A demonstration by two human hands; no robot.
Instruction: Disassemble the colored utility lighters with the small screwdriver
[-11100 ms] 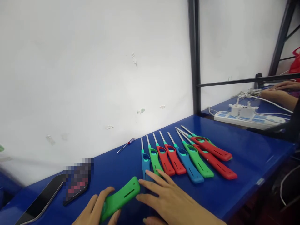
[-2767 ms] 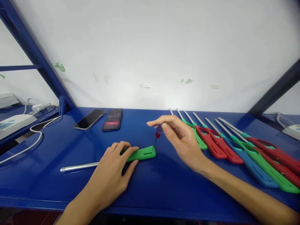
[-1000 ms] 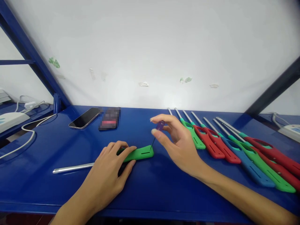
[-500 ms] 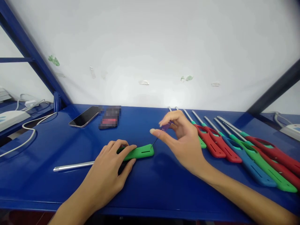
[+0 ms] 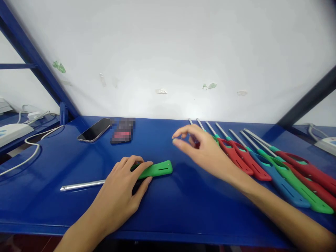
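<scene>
Flat on the blue tabletop lies a green long-nosed lighter [image 5: 159, 169], its silver tube [image 5: 82, 185] pointing left. My left hand [image 5: 128, 183] is closed around the middle of its handle. A slot and a small hole show at the handle's right end. My right hand [image 5: 198, 145] is raised above and right of that end, thumb and forefinger tips together. Something tiny may be between these tips; I cannot make it out. Under the curled fingers, a bit of a small purple-handled screwdriver [image 5: 197, 144] shows; its shaft is hidden.
To the right lie several more lighters in a row, red ones [image 5: 236, 157], a blue one [image 5: 282, 182] and green ones [image 5: 301, 185]. A phone [image 5: 95, 130] and a blurred dark packet [image 5: 123, 130] are at the back left. A white cable [image 5: 39, 145] runs along the left.
The screwdriver's tip has come away from the green handle's end. My right hand has turned, and the screwdriver now sits back in its curled fingers. My left hand stays in place.
</scene>
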